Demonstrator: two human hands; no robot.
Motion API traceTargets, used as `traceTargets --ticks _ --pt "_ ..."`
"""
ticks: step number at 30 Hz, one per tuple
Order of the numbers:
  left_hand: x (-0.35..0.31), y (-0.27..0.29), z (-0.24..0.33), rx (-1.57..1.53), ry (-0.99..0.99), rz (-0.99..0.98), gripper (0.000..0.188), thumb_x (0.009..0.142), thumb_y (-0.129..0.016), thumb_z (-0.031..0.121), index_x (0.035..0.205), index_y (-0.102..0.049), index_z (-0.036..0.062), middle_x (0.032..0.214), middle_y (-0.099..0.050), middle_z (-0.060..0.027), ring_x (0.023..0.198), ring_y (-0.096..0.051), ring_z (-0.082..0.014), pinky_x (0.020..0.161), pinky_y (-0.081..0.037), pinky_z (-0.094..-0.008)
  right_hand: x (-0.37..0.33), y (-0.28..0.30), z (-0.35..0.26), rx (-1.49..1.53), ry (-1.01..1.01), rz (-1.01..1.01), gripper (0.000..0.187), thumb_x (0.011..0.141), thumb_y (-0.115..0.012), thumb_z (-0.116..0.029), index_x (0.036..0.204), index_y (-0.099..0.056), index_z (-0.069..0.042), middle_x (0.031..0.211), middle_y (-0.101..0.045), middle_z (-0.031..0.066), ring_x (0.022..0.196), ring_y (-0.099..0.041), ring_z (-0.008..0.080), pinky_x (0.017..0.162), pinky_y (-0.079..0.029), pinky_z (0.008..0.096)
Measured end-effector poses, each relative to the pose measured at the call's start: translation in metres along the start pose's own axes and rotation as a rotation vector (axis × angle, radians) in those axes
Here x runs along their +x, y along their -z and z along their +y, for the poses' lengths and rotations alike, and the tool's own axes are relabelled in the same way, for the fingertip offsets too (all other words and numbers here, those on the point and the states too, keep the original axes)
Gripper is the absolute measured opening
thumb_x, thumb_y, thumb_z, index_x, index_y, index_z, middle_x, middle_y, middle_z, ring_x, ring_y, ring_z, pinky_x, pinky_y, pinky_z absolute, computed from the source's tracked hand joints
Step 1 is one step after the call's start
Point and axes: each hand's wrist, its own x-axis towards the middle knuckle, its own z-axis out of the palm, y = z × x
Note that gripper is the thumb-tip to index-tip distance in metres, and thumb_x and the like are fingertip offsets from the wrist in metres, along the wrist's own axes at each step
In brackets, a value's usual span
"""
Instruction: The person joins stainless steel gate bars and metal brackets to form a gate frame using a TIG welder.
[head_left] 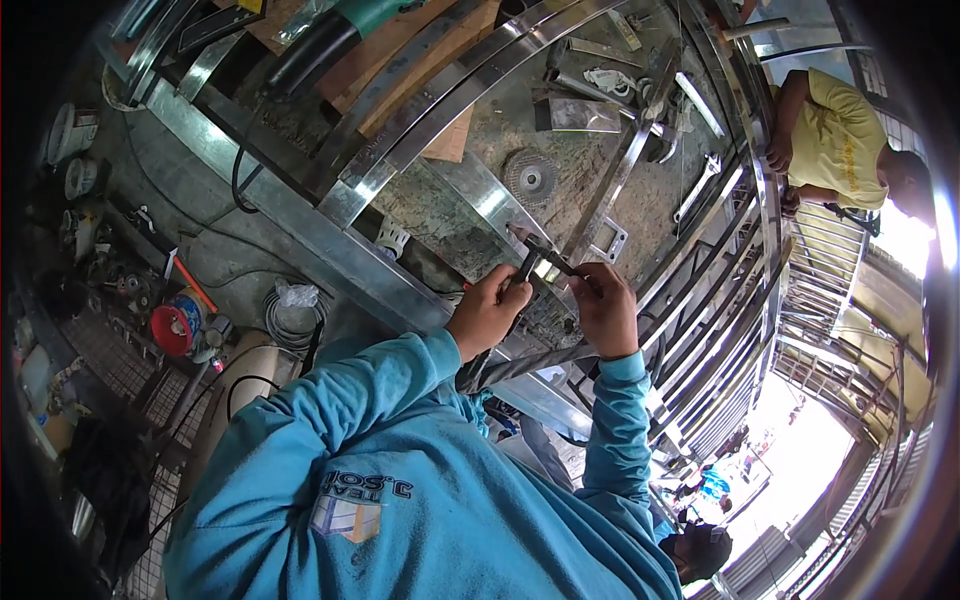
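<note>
The left hand (488,315) has fingers closed around one dark T-shaped tool (528,264); the right hand's (606,312) fingertips pinch its right end. Farther lies one round grey disc (530,179).

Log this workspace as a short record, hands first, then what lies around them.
Left hand: grips a dark tool
Right hand: pinches the end of a thin dark piece that meets the tool
Worktop: round grey disc, wrench
Floor, left: red-rimmed bucket
Co-worker: yellow shirt, upper right
Unclear: the tool's exact type
</note>
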Motion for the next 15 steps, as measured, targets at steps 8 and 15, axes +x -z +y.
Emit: traceTargets --ticks 8,15 --pt "-0.009 -0.001 0.024 0.116 -0.073 0.001 0.029 0.103 -0.065 0.032 0.11 -0.059 0.0049 0.072 -0.057 -0.0055 0.064 -0.055 -0.0182 0.062 -0.045 -0.0362 -0.002 -0.002 0.019 0.057 -0.117 -0.033 0.025 0.102 -0.068 -0.024 0.094 -0.07 -0.001 0.069 -0.061 0.008 0.063 -0.055 0.0172 0.061 -0.045 0.0345" --pt "-0.014 -0.005 0.055 0.141 -0.17 -0.081 0.031 0.102 -0.065 0.03 0.119 -0.058 0.0051 0.074 -0.062 -0.0095 0.062 -0.057 -0.0206 0.059 -0.046 -0.0386 0.0 0.024 0.02 0.418 -0.198 -0.072 0.038 0.103 -0.068 -0.032 0.087 -0.069 0.003 0.07 -0.056 -0.0056 0.069 -0.044 0.0052 0.059 -0.038 0.0276"
